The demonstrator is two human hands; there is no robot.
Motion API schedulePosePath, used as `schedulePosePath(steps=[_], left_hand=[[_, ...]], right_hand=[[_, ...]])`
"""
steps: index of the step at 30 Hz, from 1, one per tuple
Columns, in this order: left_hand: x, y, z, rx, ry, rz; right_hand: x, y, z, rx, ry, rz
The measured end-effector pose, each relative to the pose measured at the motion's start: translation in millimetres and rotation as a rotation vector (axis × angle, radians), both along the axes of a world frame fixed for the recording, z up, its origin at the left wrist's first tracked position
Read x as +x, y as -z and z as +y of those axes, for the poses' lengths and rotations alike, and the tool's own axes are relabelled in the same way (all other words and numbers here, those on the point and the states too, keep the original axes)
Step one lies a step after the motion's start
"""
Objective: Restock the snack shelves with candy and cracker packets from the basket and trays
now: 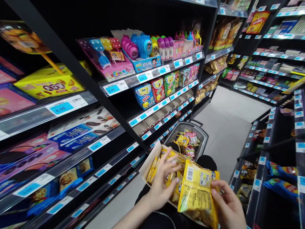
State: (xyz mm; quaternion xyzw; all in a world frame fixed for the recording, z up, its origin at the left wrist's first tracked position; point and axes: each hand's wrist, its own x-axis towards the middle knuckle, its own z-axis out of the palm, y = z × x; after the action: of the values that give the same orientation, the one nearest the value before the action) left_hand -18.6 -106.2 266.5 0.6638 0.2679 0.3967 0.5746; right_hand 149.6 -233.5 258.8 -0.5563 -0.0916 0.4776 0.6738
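Observation:
My left hand (163,181) reaches into an open cardboard box (149,165) on my lap, fingers spread and curled over several yellow snack packets (154,168) inside it. My right hand (227,205) grips a stack of yellow snack packets (197,190) from the right side, holding them upright over the box with the barcode side facing me.
A grey shopping basket (202,133) with mixed snack packets stands on the floor ahead. Black shelves (114,86) of biscuits, candy toys and boxes run along the left; another shelf unit (274,152) stands at the right. A tiled aisle (224,127) lies between them.

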Motion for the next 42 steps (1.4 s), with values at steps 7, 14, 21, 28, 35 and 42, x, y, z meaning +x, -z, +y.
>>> schedulePosePath(steps=[7,14,21,28,35,42], left_hand=[[-15.6,-23.0,8.2,0.963,0.278,0.39],[-8.9,-29.1,6.6,0.64,0.152,0.451],[-0.2,-30.6,-5.9,-0.171,0.217,0.35],[6.9,-19.3,-9.9,-0.631,0.256,0.17],[14.0,-12.1,-9.3,-0.455,0.21,0.35],[22.4,-10.1,-12.5,-0.344,0.198,0.425]], right_hand=[[6.3,-7.8,-9.7,-0.072,-0.141,-0.052],[33.1,8.7,-22.0,0.064,-0.301,-0.573],[33.7,-0.4,-15.9,0.106,-0.229,-0.826],[26.4,-0.2,-13.1,0.021,-0.198,-0.682],[21.0,-5.2,-5.8,-0.074,-0.227,-0.273],[37.6,10.9,-19.7,-0.188,-0.222,-0.29]])
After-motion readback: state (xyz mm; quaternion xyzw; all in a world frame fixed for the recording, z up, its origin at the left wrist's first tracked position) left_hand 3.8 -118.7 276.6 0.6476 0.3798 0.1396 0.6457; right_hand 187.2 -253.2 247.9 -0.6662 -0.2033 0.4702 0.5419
